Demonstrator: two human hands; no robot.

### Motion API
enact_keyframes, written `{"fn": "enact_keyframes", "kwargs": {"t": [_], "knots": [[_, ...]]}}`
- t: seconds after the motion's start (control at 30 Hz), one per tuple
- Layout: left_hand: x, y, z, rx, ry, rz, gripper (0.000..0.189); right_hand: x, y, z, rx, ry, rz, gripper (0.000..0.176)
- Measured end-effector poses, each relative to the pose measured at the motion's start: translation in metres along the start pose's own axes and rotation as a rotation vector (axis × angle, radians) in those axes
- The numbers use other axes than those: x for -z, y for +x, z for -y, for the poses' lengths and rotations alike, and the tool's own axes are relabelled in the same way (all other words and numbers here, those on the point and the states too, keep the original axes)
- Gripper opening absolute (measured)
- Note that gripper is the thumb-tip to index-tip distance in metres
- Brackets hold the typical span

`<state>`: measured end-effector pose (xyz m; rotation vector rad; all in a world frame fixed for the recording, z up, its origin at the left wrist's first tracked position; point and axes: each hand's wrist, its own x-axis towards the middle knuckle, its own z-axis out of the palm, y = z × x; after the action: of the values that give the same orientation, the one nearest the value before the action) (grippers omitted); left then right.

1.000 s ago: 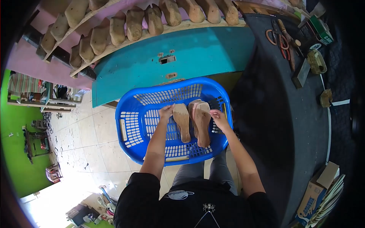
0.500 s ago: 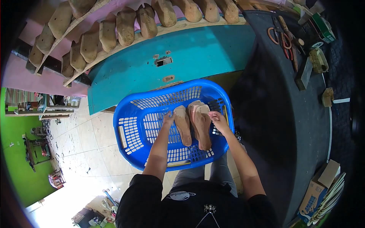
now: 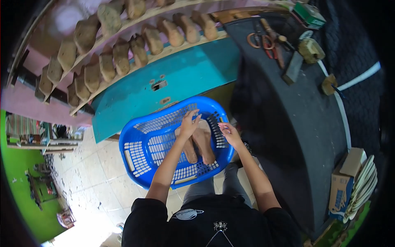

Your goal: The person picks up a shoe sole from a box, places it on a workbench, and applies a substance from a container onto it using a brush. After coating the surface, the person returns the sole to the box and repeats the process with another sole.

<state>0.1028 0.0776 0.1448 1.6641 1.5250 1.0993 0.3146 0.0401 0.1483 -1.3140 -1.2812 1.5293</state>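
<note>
A blue plastic laundry basket point(image 3: 140, 152) rests in front of my knees. Inside it, on the right side, lie two or three flat wooden shoe soles point(image 3: 204, 145) side by side. My left hand point(image 3: 189, 123) hovers over the soles' far ends with its fingers spread and holds nothing. By the basket's right rim is my right hand point(image 3: 228, 134), fingers loosely apart and close to the rightmost sole; whether it touches the rim I cannot tell.
Wooden shoe lasts point(image 3: 119, 53) line slanted racks above a teal panel point(image 3: 185, 74). A dark workbench point(image 3: 296, 119) at right carries scissors point(image 3: 263, 41) and small blocks point(image 3: 310, 49). A cardboard box point(image 3: 343, 181) stands at lower right. Tiled floor point(image 3: 94, 168) lies left.
Both hands have come off the soles' top ends. The left hand has lifted with fingers spread, and the right has drawn back toward the rim. The view has swung and the basket looks smaller.
</note>
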Motion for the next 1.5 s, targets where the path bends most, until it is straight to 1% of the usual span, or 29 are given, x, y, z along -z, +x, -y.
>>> {"fn": "enact_keyframes", "kwargs": {"t": [0.07, 0.2, 0.27, 0.33, 0.4, 0.47, 0.57, 0.63, 0.7, 0.8, 0.83, 0.87, 1.0, 1.07, 1.13, 1.17, 1.2, 1.23, 1.27, 1.3, 1.33, 1.4, 1.47, 1.5], "knots": [[-0.019, 0.014, -0.045, -0.077, -0.066, 0.015, 0.028, 0.025, -0.013, 0.031, 0.042, -0.028, -0.051, 0.024], [-0.06, 0.034, -0.152, -0.2, -0.261, 0.123, 0.026, 0.084, -0.049, 0.094, 0.083, 0.004, -0.238, 0.024], [-0.08, 0.039, -0.207, -0.264, -0.338, 0.239, 0.026, 0.115, -0.073, 0.123, 0.127, -0.006, -0.353, 0.025], [-0.109, 0.043, -0.248, -0.327, -0.407, 0.321, 0.027, 0.148, -0.098, 0.14, 0.197, -0.023, -0.463, 0.026], [-0.129, 0.042, -0.297, -0.393, -0.414, 0.407, 0.028, 0.18, -0.127, 0.155, 0.33, -0.01, -0.574, 0.026], [-0.156, 0.039, -0.339, -0.455, -0.423, 0.454, 0.028, 0.211, -0.163, 0.17, 0.372, -0.023, -0.695, 0.026], [-0.205, 0.026, -0.392, -0.527, -0.503, 0.601, 0.029, 0.251, -0.223, 0.188, 0.446, -0.07, -0.894, 0.025], [-0.232, 0.011, -0.43, -0.585, -0.521, 0.682, 0.028, 0.276, -0.262, 0.192, 0.531, -0.117, -1.036, 0.024], [-0.261, -0.007, -0.458, -0.63, -0.536, 0.752, 0.028, 0.297, -0.301, 0.194, 0.588, -0.207, -1.181, 0.024], [-0.3, -0.038, -0.491, -0.696, -0.628, 0.852, 0.028, 0.325, -0.352, 0.191, 0.618, -0.25, -1.398, 0.023], [-0.309, -0.049, -0.502, -0.712, -0.649, 0.897, 0.028, 0.331, -0.366, 0.193, 0.699, -0.268, -1.468, 0.021], [-0.318, -0.06, -0.513, -0.728, -0.669, 0.941, 0.028, 0.336, -0.382, 0.196, 0.707, -0.29, -1.542, 0.019], [-0.35, -0.099, -0.559, -0.788, -0.728, 1.069, 0.028, 0.365, -0.443, 0.198, 0.675, -0.451, -1.788, 0.016], [-0.364, -0.118, -0.584, -0.799, -0.773, 1.135, 0.028, 0.38, -0.472, 0.196, 0.716, -0.492, -1.872, 0.016], [-0.377, -0.136, -0.606, -0.796, -0.83, 1.228, 0.027, 0.393, -0.499, 0.197, 0.641, -0.606, -1.997, 0.017], [-0.386, -0.145, -0.616, -0.859, -0.832, 1.209, 0.027, 0.4, -0.514, 0.195, 0.643, -0.615, -2.027, 0.018], [-0.394, -0.154, -0.626, -0.87, -0.84, 1.22, 0.027, 0.407, -0.527, 0.194, 0.646, -0.625, -2.057, 0.018], [-0.403, -0.162, -0.635, -0.936, -0.862, 1.191, 0.028, 0.414, -0.54, 0.192, 0.636, -0.625, -2.092, 0.018], [-0.405, -0.169, -0.645, -1.002, -0.883, 1.161, 0.028, 0.419, -0.553, 0.192, 0.578, -0.652, -2.159, 0.019], [-0.404, -0.176, -0.655, -1.075, -0.843, 1.101, 0.029, 0.423, -0.564, 0.191, 0.581, -0.7, -2.179, 0.019], [-0.408, -0.182, -0.662, -1.079, -0.85, 1.113, 0.029, 0.427, -0.573, 0.19, 0.58, -0.748, -2.197, 0.02], [-0.413, -0.193, -0.676, -1.29, -0.794, 0.9, 0.03, 0.436, -0.586, 0.184, 0.585, -0.778, -2.218, 0.022], [-0.416, -0.206, -0.684, -1.264, -0.803, 0.925, 0.029, 0.445, -0.595, 0.174, 0.491, -0.656, -2.232, 0.026], [-0.42, -0.211, -0.688, -1.317, -0.782, 0.865, 0.029, 0.444, -0.597, 0.174, 0.404, -0.613, -2.243, 0.028]]}}
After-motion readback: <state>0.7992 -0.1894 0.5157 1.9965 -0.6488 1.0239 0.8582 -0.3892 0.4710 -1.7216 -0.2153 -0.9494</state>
